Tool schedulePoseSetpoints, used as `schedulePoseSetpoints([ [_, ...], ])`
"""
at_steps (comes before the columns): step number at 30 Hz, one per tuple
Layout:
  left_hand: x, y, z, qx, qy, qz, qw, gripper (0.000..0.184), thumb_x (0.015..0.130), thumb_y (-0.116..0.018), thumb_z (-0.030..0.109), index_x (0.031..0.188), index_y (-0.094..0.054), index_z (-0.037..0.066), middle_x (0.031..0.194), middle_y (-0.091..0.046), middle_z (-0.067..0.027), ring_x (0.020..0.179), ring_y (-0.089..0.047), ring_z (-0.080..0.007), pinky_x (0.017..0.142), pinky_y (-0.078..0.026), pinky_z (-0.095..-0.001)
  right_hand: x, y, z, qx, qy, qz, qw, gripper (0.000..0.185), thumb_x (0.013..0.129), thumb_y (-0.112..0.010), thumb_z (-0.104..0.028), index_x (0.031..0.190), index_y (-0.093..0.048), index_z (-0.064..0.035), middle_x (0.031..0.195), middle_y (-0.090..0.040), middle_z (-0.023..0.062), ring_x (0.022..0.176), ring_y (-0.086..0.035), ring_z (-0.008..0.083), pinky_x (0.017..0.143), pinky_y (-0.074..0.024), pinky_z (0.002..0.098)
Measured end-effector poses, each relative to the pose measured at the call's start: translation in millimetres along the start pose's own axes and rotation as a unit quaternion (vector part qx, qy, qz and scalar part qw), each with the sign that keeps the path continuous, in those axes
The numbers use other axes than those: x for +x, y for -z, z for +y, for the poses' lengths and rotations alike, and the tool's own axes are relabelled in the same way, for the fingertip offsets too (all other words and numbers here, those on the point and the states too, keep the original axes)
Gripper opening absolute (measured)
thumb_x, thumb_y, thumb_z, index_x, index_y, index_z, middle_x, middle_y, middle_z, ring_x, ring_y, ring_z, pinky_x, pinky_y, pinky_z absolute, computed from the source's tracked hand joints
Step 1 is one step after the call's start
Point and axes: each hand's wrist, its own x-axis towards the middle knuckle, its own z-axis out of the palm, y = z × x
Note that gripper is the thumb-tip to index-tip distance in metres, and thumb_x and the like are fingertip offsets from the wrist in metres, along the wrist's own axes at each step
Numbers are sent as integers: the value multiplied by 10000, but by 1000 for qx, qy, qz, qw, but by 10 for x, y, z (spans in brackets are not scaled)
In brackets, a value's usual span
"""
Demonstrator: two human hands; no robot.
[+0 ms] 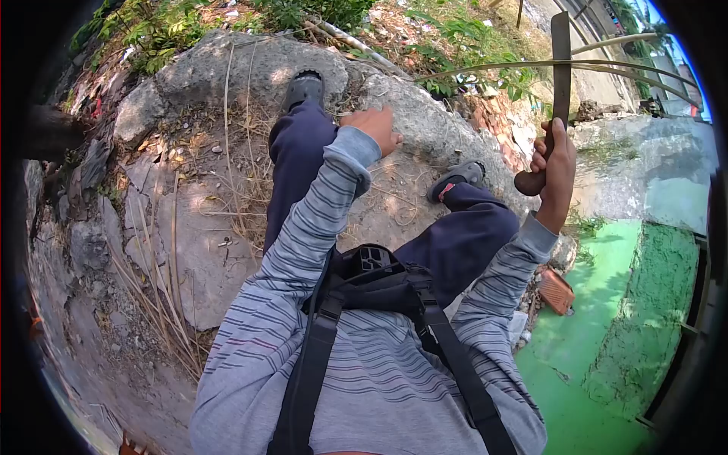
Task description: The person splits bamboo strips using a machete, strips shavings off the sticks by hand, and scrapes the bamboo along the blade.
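My right hand [558, 163] is wrapped round the handle of a machete [561, 76], whose dark blade points up, away from me. Long thin green stalks [622, 68] cross the view beside the blade. Over the pale rock edge [409, 114], close to my knee, is my left hand [369, 129]. Its thumb stands apart from the fingers that show, and nothing is visible in it; the palm side is hidden.
Dry stalks [174, 258] lie on the broken concrete [201, 265] at the left. Leafy plants [163, 38] and litter border the rocks. On the right are a green painted surface [599, 326] and an orange-brown object [556, 292].
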Motion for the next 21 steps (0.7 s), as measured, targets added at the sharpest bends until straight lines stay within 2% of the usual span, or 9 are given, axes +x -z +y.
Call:
schedulePoseSetpoints([
  [2,7,-17,0,3,0,7,1000,576,963,-622,482,1325,-511,47,1188,-663,-202,1124,-637,-408,945,-508,-516,-105,91,-228,-1,30,15,999,427,1033,-554,-460,1068,-560,-34,654,-450,-23,444,-391,45,403,-323,226],
  [4,3,9,9,-2,0,0,1000,578,963,-624,479,1324,-510,43,1188,-663,-202,1126,-636,-409,945,-508,-516,-47,-24,-146,-4,10,21,1000,427,1035,-541,-457,1031,-548,-31,651,-448,-17,440,-403,63,408,-341,236],
  [5,-7,32,11,-4,-1,-3,1000,580,963,-626,477,1323,-508,38,1187,-664,-201,1128,-636,-409,945,-509,-516,92,-120,94,7,-3,7,1000,425,1035,-538,-456,1015,-545,-32,651,-454,-14,439,-409,71,412,-352,244],
  [7,-21,42,8,-7,3,0,1000,581,962,-628,475,1320,-508,35,1191,-662,-202,1135,-633,-408,949,-508,-517,431,-521,1002,-91,-115,-42,988,408,1034,-533,-444,998,-541,-38,639,-462,-12,442,-417,83,423,-370,260],
  [9,-22,76,3,-8,7,15,1000,582,960,-631,473,1318,-507,31,1195,-661,-202,1142,-631,-408,953,-507,-518,455,-773,1404,-79,-89,-10,993,393,1026,-540,-441,988,-546,-50,621,-462,-19,443,-415,86,430,-380,268],
  [11,-21,90,-20,4,12,-5,1000,568,957,-633,476,1301,-514,40,1208,-655,-202,1153,-628,-405,961,-505,-519,655,-870,1258,-58,-76,-26,995,380,1029,-538,-431,987,-547,-54,616,-458,-23,445,-413,84,429,-376,266],
  [14,-59,34,-11,-5,5,0,1000,549,956,-630,481,1279,-524,50,1190,-664,-201,1147,-632,-406,957,-505,-527,548,-537,1172,-33,-88,-27,995,373,1039,-534,-423,984,-551,-55,617,-454,-32,454,-412,73,423,-361,253],
  [17,-63,58,-7,-11,2,-18,1000,553,959,-621,485,1287,-521,51,1175,-671,-201,1142,-632,-410,946,-509,-530,361,-331,626,-11,-36,-13,999,389,1051,-531,-432,985,-561,-50,640,-455,-32,456,-390,57,416,-340,235],
  [21,-29,6,10,5,5,-9,1000,561,959,-619,490,1299,-519,55,1187,-667,-202,1139,-633,-415,937,-512,-536,0,25,-271,-15,51,32,998,419,1030,-567,-444,1069,-557,-26,668,-451,-12,456,-388,59,424,-341,236],
])
